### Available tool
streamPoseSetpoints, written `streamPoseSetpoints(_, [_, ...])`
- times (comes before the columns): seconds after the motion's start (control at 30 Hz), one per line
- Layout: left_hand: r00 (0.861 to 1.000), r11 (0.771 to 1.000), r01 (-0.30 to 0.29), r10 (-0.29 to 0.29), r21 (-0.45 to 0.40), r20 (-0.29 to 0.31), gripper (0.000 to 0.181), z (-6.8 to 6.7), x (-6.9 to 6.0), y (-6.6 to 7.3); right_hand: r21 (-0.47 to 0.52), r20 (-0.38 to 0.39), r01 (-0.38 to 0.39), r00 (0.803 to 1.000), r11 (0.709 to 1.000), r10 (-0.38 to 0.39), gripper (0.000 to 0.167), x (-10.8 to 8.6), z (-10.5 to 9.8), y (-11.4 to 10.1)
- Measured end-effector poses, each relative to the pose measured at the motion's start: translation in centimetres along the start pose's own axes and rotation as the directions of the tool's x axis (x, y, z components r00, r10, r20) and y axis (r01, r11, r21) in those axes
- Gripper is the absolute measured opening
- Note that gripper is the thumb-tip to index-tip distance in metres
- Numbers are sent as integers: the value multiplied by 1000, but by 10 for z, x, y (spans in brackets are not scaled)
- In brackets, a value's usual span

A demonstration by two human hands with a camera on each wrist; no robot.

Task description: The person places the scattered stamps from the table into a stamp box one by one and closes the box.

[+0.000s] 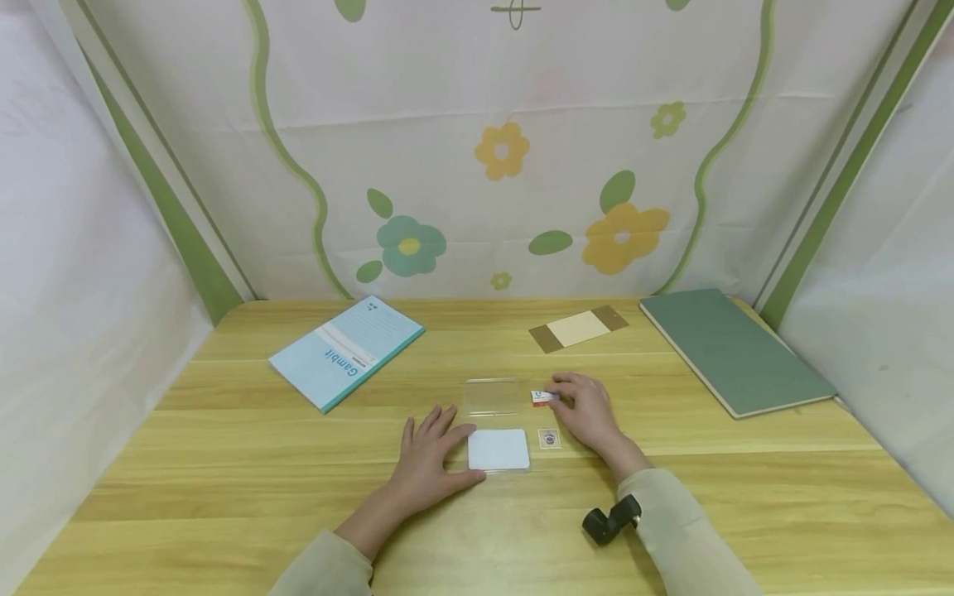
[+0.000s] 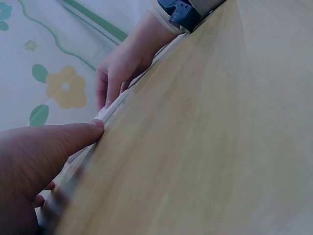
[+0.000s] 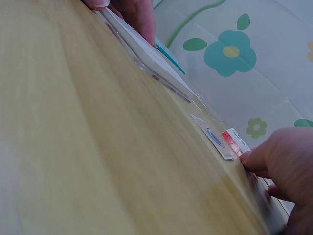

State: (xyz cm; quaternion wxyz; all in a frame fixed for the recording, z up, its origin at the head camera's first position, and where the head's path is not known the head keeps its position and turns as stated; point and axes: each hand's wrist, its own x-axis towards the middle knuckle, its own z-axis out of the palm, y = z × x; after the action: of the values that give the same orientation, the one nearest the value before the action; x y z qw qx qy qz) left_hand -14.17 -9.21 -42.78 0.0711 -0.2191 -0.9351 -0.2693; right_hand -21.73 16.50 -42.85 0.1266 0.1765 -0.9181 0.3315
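Observation:
A stack of white cards sits in the bottom half of a clear plastic case, its clear lid lying behind it. My left hand rests at the case's left side, thumb at the near corner and forefinger at the far corner, the other fingers spread on the table. With thumb and fingertips, my right hand pinches the right end of a small red and white label. A square stamp-like piece with a dark printed picture lies between the right hand and the cards.
A light blue notebook lies at the back left. At the back right is a dark green notebook, and left of it a brown and cream card strip. A flowered curtain stands behind the wooden table.

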Motion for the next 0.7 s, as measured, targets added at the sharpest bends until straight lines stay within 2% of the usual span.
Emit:
streamPoseSetpoints(0.4, [1000,1000,-3,3,-3,-2,61,0,-1,0,-15,-29,-28,999,999,27,15,0,1,-2])
streamPoseSetpoints(0.7, [1000,1000,-7,7,-4,-7,61,2,-1,-2,0,-35,-37,999,999,37,24,0,1,-3])
